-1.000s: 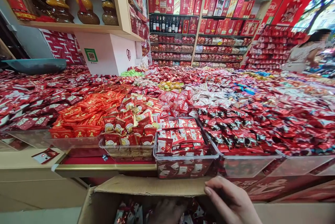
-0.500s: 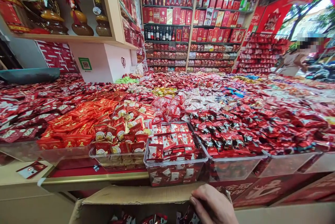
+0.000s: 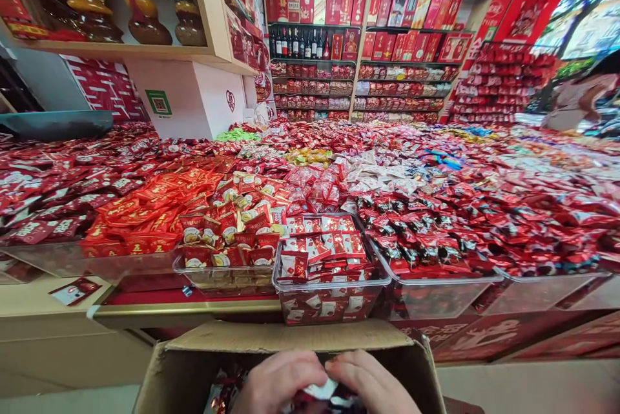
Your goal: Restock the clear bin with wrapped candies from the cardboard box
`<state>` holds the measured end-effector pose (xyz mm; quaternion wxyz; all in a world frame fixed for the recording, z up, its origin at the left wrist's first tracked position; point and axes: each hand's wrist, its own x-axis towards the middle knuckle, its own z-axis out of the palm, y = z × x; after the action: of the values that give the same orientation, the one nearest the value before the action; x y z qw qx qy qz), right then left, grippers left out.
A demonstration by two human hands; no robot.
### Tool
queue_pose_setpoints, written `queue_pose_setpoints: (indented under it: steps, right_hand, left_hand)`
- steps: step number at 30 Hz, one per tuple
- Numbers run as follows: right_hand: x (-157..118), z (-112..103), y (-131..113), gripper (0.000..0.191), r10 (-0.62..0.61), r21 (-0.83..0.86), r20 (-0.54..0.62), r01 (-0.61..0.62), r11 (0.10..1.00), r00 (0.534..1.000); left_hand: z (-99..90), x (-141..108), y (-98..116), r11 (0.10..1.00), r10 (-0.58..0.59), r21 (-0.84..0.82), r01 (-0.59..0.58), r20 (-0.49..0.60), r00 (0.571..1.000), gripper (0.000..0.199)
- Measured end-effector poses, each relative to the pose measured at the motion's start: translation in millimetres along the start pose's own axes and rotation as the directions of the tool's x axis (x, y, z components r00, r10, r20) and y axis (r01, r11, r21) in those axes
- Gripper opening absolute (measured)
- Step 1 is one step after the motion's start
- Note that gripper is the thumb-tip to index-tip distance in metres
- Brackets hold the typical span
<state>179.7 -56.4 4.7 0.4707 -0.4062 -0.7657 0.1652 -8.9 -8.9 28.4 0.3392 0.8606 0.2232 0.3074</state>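
Far ahead of your hands, a wall of shelves point(image 3: 358, 26) rises with red gift boxes and bottles, and a white pillar point(image 3: 213, 101) carries a green-framed QR code sign point(image 3: 158, 103). Nearer, a shop counter point(image 3: 188, 306) with a gold edge lies heaped with red sweet packets. Clear plastic bins point(image 3: 329, 298) line its front beyond your hands; the printing on their packets is too small to read here. Closest to you is an open cardboard box point(image 3: 290, 336), its far flap standing between your hands and the counter. Your left hand point(image 3: 278, 383) and right hand point(image 3: 368, 382) sit low in its mouth, fingers curled and close together around a white-and-red wrapped sweet point(image 3: 320, 391); you cannot tell whether they pinch it. The box's right wall point(image 3: 431, 369) stands a little beyond your right hand, leaving a gap.
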Motion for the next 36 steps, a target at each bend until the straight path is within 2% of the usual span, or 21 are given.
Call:
queue_pose_setpoints:
  steps: [3,6,8,11,12,14,16,18,20,22,24,26,29,31,33,34,36]
  right_hand:
    - [5,-1,-8,0.029,0.015,0.005,0.034,-0.016,1.0,0.999]
    - [6,-7,-13,0.03,0.078,-0.01,0.015,-0.078,0.997,0.997]
    - [6,-12,-15,0.029,0.211,0.01,-0.033,-0.211,0.978,0.977]
    - [10,-23,-15,0.026,0.443,0.171,-0.122,-0.421,0.891,0.888]
    - [13,-25,-15,0.026,0.5,0.257,-0.138,-0.457,0.852,0.855]
    - [21,-29,-14,0.027,0.567,0.41,-0.144,-0.472,0.78,0.811]
    - [28,-27,-14,0.028,0.577,0.484,-0.139,-0.453,0.748,0.804]
    - [34,-22,-16,0.029,0.555,0.486,-0.123,-0.438,0.756,0.823]
    - [37,-17,-18,0.027,0.541,0.476,-0.106,-0.435,0.764,0.834]
    - [37,-15,-19,0.021,0.558,0.498,-0.083,-0.451,0.741,0.826]
    - [35,-16,-18,0.016,0.591,0.551,-0.079,-0.459,0.697,0.803]
    - [31,-17,-14,0.014,0.617,0.599,-0.112,-0.443,0.668,0.779]
    - [26,-19,-8,0.01,0.604,0.589,-0.213,-0.393,0.707,0.768]
    - [25,-20,-7,0.003,0.504,0.52,-0.266,-0.318,0.793,0.822]
    - [26,-21,-10,0.01,0.343,0.426,-0.291,-0.201,0.882,0.893]
    - [28,-22,-13,0.016,0.248,0.37,-0.288,-0.131,0.92,0.925]
    - [34,-23,-21,0.026,0.062,0.227,-0.247,-0.005,0.974,0.967]
  left_hand:
    - [2.5,1,6,0.977,-0.166,-0.156,0.149,-0.101,0.981,0.015]
    - [8.4,-1,7,0.866,-0.416,-0.362,0.344,-0.141,0.898,0.018]
    - [8.0,-2,6,0.779,-0.536,-0.465,0.42,-0.149,0.831,0.022]
    - [-0.2,-3,3,0.703,-0.627,-0.555,0.444,-0.189,0.756,0.027]
    - [-3.1,-3,2,0.683,-0.639,-0.571,0.455,-0.167,0.751,0.028]
    - [-6.1,-4,1,0.621,-0.64,-0.609,0.493,-0.03,0.768,0.031]
    - [-3.8,-4,3,0.53,-0.568,-0.68,0.506,0.159,0.808,0.044]
    - [2.2,-2,8,0.465,-0.45,-0.739,0.487,0.277,0.849,0.057]
    - [8.1,-1,12,0.498,-0.37,-0.722,0.48,0.323,0.871,0.047]
    - [11.2,-2,14,0.605,-0.383,-0.62,0.5,0.324,0.865,0.032]
    - [11.6,-4,11,0.719,-0.411,-0.479,0.503,0.29,0.864,0.035]
    - [11.7,-8,2,0.833,-0.384,-0.309,0.458,0.273,0.882,0.036]
    - [13.8,-16,-16,0.925,-0.346,-0.044,0.377,0.312,0.885,0.034]
    - [14.0,-20,-23,0.917,-0.398,0.108,0.385,0.329,0.856,0.028]
    - [10.1,-21,-22,0.901,-0.433,0.181,0.395,0.324,0.841,0.028]
    - [6.2,-19,-17,0.901,-0.433,0.165,0.401,0.317,0.844,0.036]
    - [-4.1,-11,-3,0.9,-0.414,-0.006,0.436,0.305,0.858,0.04]
